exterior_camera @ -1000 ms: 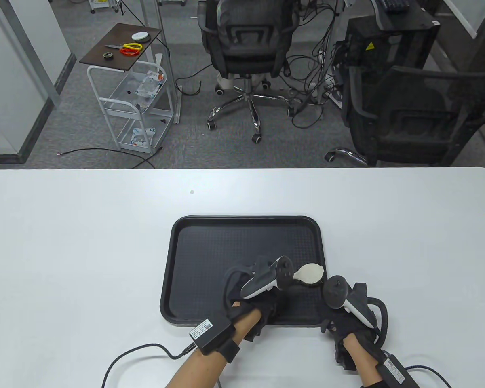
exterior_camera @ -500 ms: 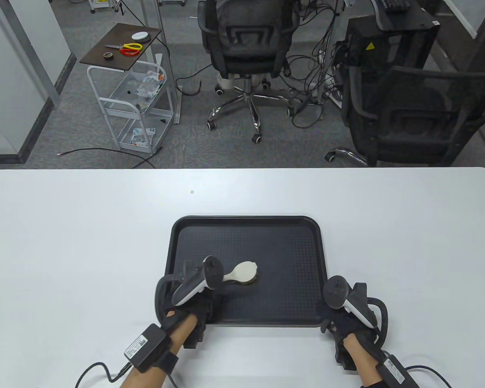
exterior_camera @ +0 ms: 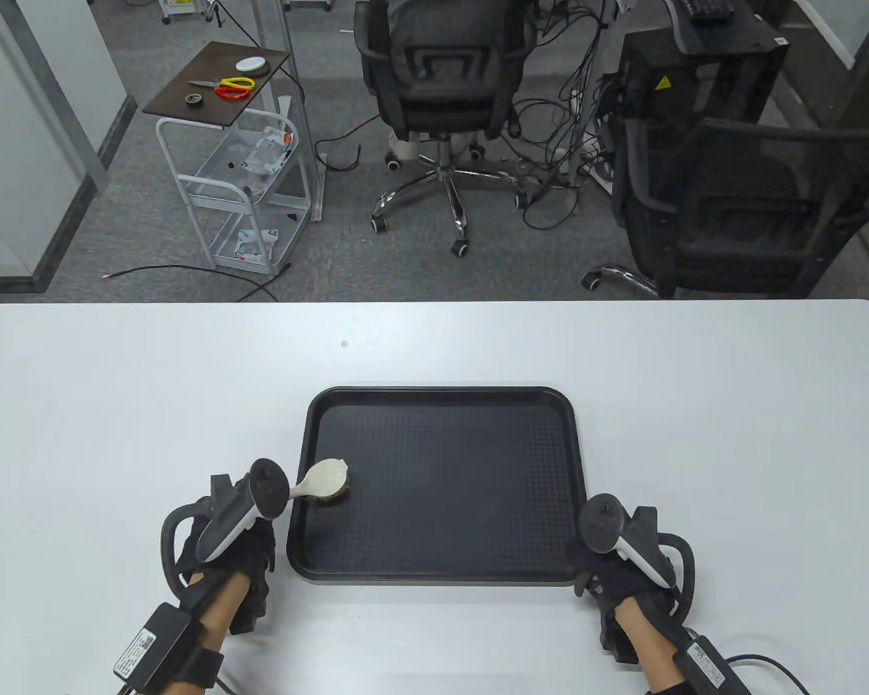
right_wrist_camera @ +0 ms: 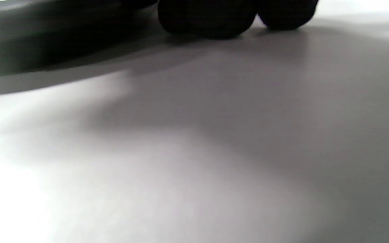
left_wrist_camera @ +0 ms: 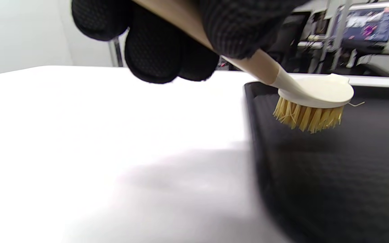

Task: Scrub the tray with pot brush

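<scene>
White table [exterior_camera: 116, 405], chairs [exterior_camera: 445, 65], cart [exterior_camera: 242, 188].

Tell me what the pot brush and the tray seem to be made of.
Pot brush: smooth cream head, probably plastic; tan handle, maybe wood; stiff straw-yellow bristles, natural fibre or plastic. Tray: matte black, dotted non-slip texture, rounded raised rim, probably plastic.

Black rectangular tray [exterior_camera: 442, 434] with rounded corners and textured floor, flat, lower centre of the table view, pot brush [exterior_camera: 326, 479] with cream round head, straw-coloured bristles down on the tray's left edge, handle angled lower left
</scene>
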